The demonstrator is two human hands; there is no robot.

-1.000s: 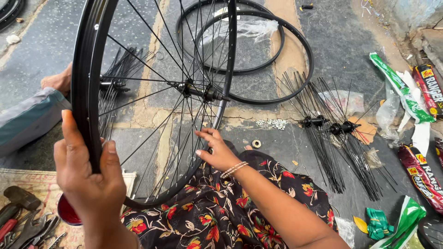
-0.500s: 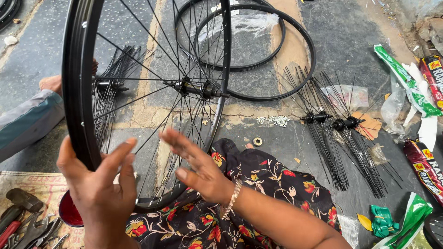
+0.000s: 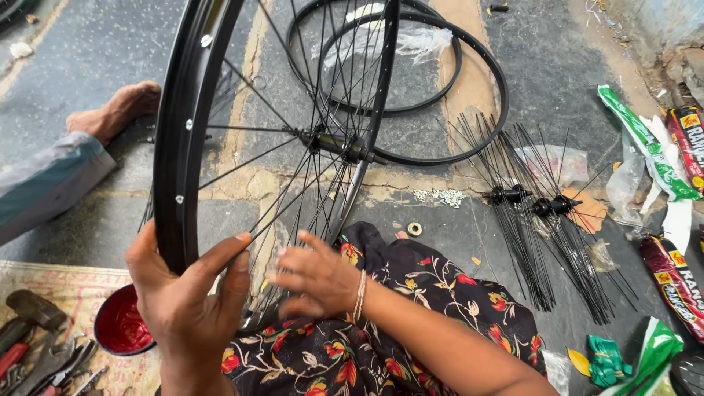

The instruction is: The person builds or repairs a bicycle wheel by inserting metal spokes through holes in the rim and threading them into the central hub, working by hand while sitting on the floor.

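Observation:
A black bicycle wheel rim (image 3: 192, 125) stands upright in front of me, with thin spokes running to its hub (image 3: 339, 145). My left hand (image 3: 185, 292) grips the rim's near lower edge, thumb and fingers wrapped around it. My right hand (image 3: 317, 276) reaches in among the lower spokes with its fingers spread and touching them; a bangle sits on that wrist. The wheel's bottom rests against my lap, covered in black floral cloth (image 3: 411, 308).
Two bare black rims (image 3: 469, 51) lie on the concrete floor behind. Hubs with loose spoke bundles (image 3: 543, 220) lie at right, beside coloured wrappers (image 3: 653, 154). A red bowl (image 3: 121, 326) and hand tools (image 3: 37, 345) sit at lower left. Another person's foot (image 3: 114, 114) rests at left.
The wheel has shifted right and nearer the camera. My right hand moved from outside the wheel to among the lower spokes. My left hand slid along the rim.

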